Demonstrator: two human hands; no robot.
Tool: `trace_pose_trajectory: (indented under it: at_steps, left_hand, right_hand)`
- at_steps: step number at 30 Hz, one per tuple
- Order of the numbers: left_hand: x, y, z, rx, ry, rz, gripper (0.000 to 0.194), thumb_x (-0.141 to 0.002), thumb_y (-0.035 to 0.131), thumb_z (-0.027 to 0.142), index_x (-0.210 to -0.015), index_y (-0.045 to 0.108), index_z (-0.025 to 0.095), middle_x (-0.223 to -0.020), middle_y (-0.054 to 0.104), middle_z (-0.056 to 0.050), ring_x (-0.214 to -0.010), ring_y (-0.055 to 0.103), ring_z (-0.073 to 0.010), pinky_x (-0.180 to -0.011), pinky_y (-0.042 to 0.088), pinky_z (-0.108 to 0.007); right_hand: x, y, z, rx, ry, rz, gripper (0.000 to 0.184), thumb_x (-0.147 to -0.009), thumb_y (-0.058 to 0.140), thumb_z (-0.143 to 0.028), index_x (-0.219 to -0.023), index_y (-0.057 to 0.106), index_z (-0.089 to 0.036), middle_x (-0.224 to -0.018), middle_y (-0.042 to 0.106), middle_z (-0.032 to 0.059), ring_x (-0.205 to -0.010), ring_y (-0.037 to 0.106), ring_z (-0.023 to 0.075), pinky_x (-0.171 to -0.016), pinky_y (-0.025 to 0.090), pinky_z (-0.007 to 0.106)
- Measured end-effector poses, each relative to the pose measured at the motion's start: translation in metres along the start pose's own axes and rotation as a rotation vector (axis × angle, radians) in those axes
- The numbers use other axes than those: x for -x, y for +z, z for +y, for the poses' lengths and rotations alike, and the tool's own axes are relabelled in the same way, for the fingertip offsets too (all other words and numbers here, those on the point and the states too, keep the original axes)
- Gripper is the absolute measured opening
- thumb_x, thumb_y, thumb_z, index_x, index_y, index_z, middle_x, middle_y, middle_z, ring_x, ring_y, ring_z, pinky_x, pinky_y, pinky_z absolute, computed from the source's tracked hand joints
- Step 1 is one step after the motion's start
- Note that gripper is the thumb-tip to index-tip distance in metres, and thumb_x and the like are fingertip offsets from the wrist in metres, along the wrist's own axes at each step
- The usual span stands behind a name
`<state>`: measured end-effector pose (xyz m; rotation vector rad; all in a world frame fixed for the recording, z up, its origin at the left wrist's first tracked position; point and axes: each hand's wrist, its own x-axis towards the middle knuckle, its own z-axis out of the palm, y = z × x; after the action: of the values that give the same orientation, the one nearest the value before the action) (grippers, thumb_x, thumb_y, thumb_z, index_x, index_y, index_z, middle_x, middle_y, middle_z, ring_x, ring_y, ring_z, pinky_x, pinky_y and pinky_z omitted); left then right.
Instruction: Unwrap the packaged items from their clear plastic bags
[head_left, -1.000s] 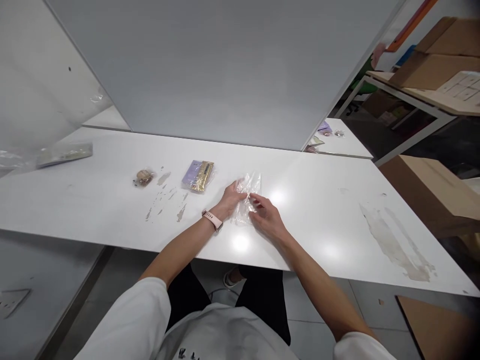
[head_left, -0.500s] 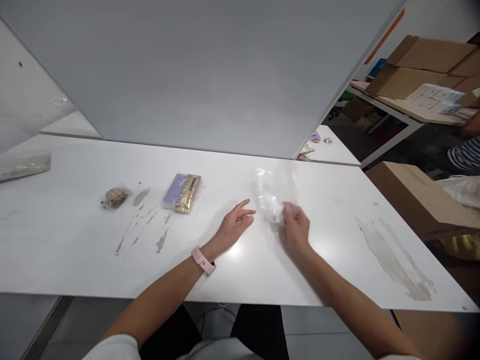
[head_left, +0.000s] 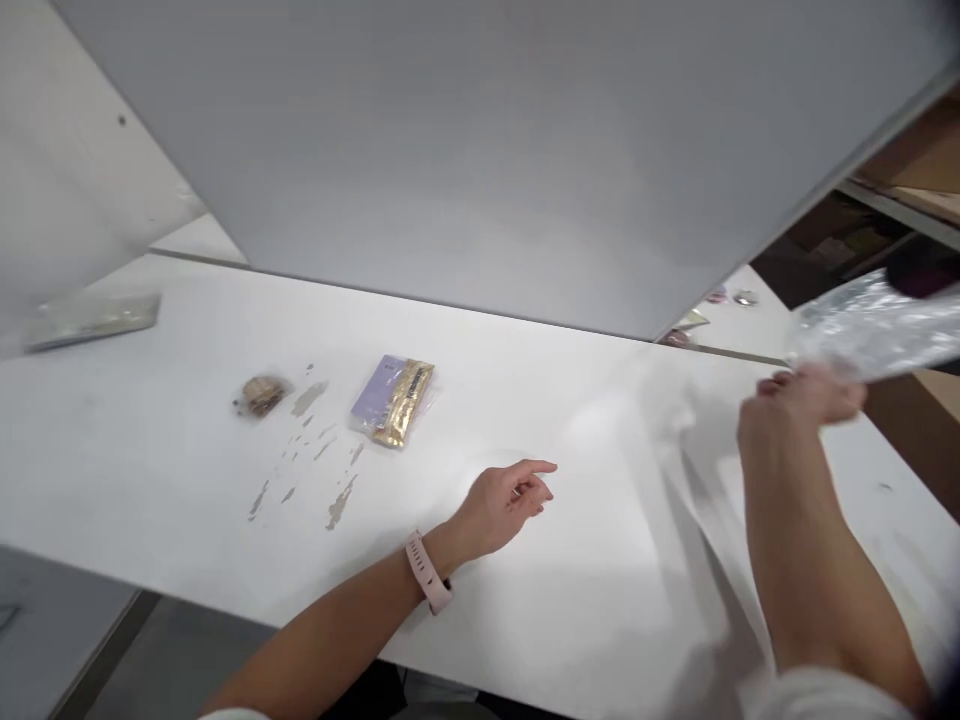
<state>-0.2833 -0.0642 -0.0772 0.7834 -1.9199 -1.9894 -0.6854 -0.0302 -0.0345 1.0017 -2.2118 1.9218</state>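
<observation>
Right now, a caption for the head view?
Right hand lifts a clear plastic bag off the table; left hand rests open.

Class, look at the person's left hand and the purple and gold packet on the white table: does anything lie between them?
Nothing visible does. The left hand rests open on the table; the purple and gold packet lies apart from it, with only bare, scuffed tabletop between. The right hand holds a clear plastic bag off to the other side.
</observation>
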Motion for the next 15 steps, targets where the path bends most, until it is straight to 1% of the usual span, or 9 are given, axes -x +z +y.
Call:
trace_pose_trajectory:
  at_steps: [1, 3, 5, 6, 8, 10, 11, 13, 15]
  left_hand:
    - [0.001, -0.001, 0.002, 0.029, 0.009, -0.015, 0.045, -0.094, 0.059, 0.041, -0.135, 0.061, 0.024, -0.108, 0.073, -0.010, -0.095, 0.070, -0.0231, -0.086, 0.057, -0.040]
    - [0.004, -0.002, 0.009, 0.131, 0.064, -0.024, 0.070, -0.087, 0.070, 0.042, -0.150, 0.044, 0.026, -0.132, 0.064, -0.015, -0.116, 0.064, -0.0277, -0.095, 0.054, -0.044]
    - [0.009, 0.000, 0.018, 0.241, 0.156, 0.026, 0.092, -0.080, 0.079, 0.042, -0.157, 0.031, 0.028, -0.151, 0.048, -0.016, -0.135, 0.051, -0.0313, -0.105, 0.048, -0.048]
    - [0.013, 0.001, 0.024, 0.275, 0.203, 0.068, 0.092, -0.080, 0.080, 0.042, -0.157, 0.032, 0.028, -0.153, 0.046, -0.016, -0.139, 0.047, -0.0316, -0.110, 0.045, -0.048]
    - [0.022, -0.001, 0.035, 0.314, 0.280, 0.198, 0.069, -0.087, 0.073, 0.044, -0.148, 0.047, 0.024, -0.141, 0.058, -0.014, -0.133, 0.053, -0.0298, -0.112, 0.043, -0.046]
    - [0.036, -0.015, 0.043, 0.337, 0.303, 0.384, 0.049, -0.095, 0.061, 0.046, -0.137, 0.058, 0.021, -0.115, 0.071, -0.010, -0.113, 0.066, -0.0260, -0.101, 0.051, -0.041]
    - [0.047, -0.029, 0.046, 0.329, 0.295, 0.500, 0.045, -0.096, 0.058, 0.046, -0.133, 0.061, 0.021, -0.104, 0.073, -0.008, -0.102, 0.069, -0.0239, -0.093, 0.055, -0.038]
    - [0.074, -0.069, 0.047, 0.244, 0.252, 0.753, 0.039, -0.093, 0.063, 0.042, -0.126, 0.065, 0.021, -0.089, 0.072, -0.005, -0.086, 0.069, -0.0200, -0.078, 0.057, -0.030]
    - [0.109, -0.120, 0.041, 0.112, 0.200, 0.992, 0.034, -0.089, 0.068, 0.034, -0.120, 0.067, 0.021, -0.081, 0.069, -0.002, -0.077, 0.067, -0.0167, -0.071, 0.055, -0.026]
  right_hand:
    - [0.027, 0.002, -0.012, -0.082, 0.029, 0.165, 0.031, -0.090, 0.044, -0.056, -0.108, 0.064, -0.040, -0.086, 0.061, 0.0098, -0.052, 0.051, 0.0195, -0.042, 0.021, 0.033]
    - [0.092, 0.006, -0.038, -0.203, 0.114, 0.198, 0.022, -0.083, 0.067, -0.044, -0.105, 0.065, -0.041, -0.100, 0.065, 0.0097, -0.059, 0.054, 0.0192, -0.041, 0.028, 0.033]
    - [0.159, 0.013, -0.063, -0.214, 0.278, -0.102, 0.025, -0.079, 0.075, -0.045, -0.100, 0.067, -0.034, -0.098, 0.065, 0.0077, -0.063, 0.057, 0.0184, -0.044, 0.039, 0.033]
    - [0.187, 0.018, -0.074, -0.160, 0.310, -0.307, 0.026, -0.080, 0.073, -0.049, -0.097, 0.068, -0.031, -0.088, 0.065, 0.0063, -0.061, 0.057, 0.0183, -0.044, 0.040, 0.032]
    - [0.228, 0.030, -0.093, -0.040, 0.274, -0.839, 0.027, -0.087, 0.066, -0.052, -0.079, 0.065, -0.026, -0.065, 0.057, 0.0014, -0.051, 0.049, 0.0150, -0.043, 0.038, 0.030]
    - [0.243, 0.046, -0.113, 0.032, 0.118, -1.245, 0.033, -0.091, 0.061, -0.051, -0.072, 0.062, -0.025, -0.059, 0.053, 0.0002, -0.049, 0.046, 0.0145, -0.043, 0.038, 0.029]
    - [0.243, 0.055, -0.125, 0.037, 0.015, -1.343, 0.030, -0.092, 0.061, -0.051, -0.076, 0.065, -0.026, -0.064, 0.057, 0.0015, -0.053, 0.050, 0.0160, -0.045, 0.042, 0.030]
    - [0.235, 0.079, -0.151, 0.006, -0.193, -1.355, 0.026, -0.092, 0.061, -0.053, -0.099, 0.070, -0.030, -0.088, 0.069, 0.0060, -0.072, 0.062, 0.0221, -0.060, 0.053, 0.037]
    - [0.228, 0.117, -0.182, -0.035, -0.366, -1.273, 0.036, -0.093, 0.058, -0.054, -0.121, 0.066, -0.032, -0.112, 0.069, 0.0087, -0.094, 0.065, 0.0281, -0.080, 0.055, 0.046]
